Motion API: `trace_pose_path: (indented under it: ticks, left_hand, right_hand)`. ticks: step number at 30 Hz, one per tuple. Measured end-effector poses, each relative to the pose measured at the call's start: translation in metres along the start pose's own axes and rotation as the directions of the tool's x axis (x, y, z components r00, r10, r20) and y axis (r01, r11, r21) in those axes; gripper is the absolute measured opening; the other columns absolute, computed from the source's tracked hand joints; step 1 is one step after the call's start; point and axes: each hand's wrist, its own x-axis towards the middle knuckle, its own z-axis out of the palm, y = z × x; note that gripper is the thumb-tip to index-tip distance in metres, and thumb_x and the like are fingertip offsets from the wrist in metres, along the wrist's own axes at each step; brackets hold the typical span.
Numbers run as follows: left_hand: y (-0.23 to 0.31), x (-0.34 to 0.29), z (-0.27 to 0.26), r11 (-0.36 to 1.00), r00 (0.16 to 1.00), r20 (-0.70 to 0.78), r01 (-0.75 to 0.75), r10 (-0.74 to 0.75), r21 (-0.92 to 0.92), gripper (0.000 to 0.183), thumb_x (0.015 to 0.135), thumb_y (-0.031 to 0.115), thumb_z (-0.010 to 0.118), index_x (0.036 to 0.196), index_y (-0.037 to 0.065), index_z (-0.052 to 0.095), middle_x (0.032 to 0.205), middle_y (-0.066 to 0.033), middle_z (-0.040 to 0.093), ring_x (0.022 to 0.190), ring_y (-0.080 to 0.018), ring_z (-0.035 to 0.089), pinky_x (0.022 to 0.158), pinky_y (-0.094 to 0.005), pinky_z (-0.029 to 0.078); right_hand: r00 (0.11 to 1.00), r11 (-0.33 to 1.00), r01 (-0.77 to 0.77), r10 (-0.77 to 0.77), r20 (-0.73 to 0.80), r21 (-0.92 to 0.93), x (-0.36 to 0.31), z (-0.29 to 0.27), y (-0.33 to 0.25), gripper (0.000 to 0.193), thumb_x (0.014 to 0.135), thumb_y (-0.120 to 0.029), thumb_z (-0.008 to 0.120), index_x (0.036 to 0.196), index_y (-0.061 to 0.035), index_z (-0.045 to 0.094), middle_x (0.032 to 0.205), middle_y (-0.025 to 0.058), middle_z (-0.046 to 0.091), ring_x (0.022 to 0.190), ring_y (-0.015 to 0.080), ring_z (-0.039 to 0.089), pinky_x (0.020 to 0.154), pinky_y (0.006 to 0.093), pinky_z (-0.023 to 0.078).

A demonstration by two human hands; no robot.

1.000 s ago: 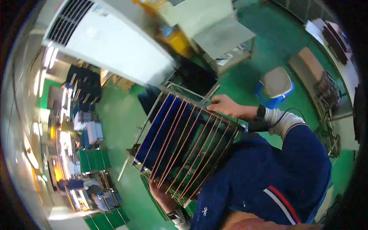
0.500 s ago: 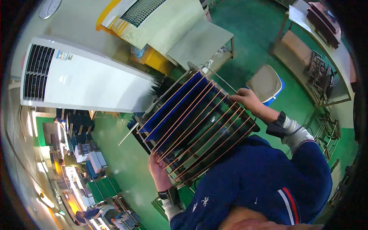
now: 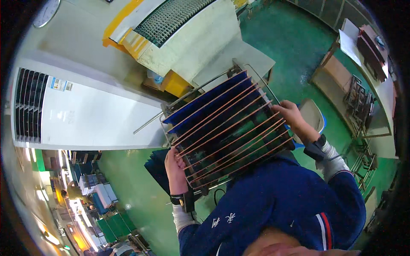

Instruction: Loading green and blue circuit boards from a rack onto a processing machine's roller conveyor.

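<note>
A metal-framed rack (image 3: 198, 88) full of upright dark panels with copper-coloured edges (image 3: 226, 126) hangs tilted in front of my body. My left hand (image 3: 174, 164) is closed round its left end, the fingers curled at the panel edges. At the opposite end my right hand (image 3: 287, 112) grips the rack by its upper right side. Thin metal rods stick out of the frame at the far left corner. The rack's underside is hidden. Both wrists wear dark straps.
A tall white air conditioner (image 3: 98, 111) stands at the left. Ahead is a machine with a roller conveyor (image 3: 171, 19) and a grey table (image 3: 256, 55). A blue-rimmed bin (image 3: 316, 117) sits right, near a shelf bench (image 3: 333, 77). More dark panels (image 3: 157, 170) stand below the rack's left end.
The rack has turned slightly and shifted right in view, with both hands still on it. The surroundings have swung too, and the dark panels at lower left show more.
</note>
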Motion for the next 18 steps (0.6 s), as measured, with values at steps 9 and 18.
trace_pose_path:
  ticks: [9, 18]
  left_hand:
    - [-0.011, 0.072, 0.044, 0.992, 0.991, -0.046, 0.127, -0.129, -0.026, 0.019, 0.094, 0.023, 0.058, 0.082, 0.01, 0.053, 0.057, 0.0064, 0.036, 0.044, -0.0034, 0.031, 0.039, -0.0217, 0.023]
    - [-0.009, 0.231, 0.167, 0.975, 0.96, -0.186, 0.188, -0.207, -0.117, 0.021, 0.094, 0.025, 0.059, 0.079, 0.012, 0.052, 0.058, 0.0059, 0.039, 0.044, -0.004, 0.032, 0.038, -0.0221, 0.021]
  right_hand:
    - [0.993, 0.993, -0.115, 0.115, 0.019, -0.028, 0.076, -0.022, 0.005, 0.033, 0.084, -0.031, 0.072, 0.085, 0.001, 0.064, 0.075, 0.0022, 0.057, 0.073, 0.012, 0.05, 0.065, 0.0296, 0.042]
    - [0.956, 0.965, -0.152, 0.198, 0.216, -0.213, 0.344, -0.011, -0.055, 0.028, 0.086, -0.034, 0.066, 0.09, -0.007, 0.062, 0.074, -0.0016, 0.053, 0.064, 0.0098, 0.048, 0.051, 0.0259, 0.034]
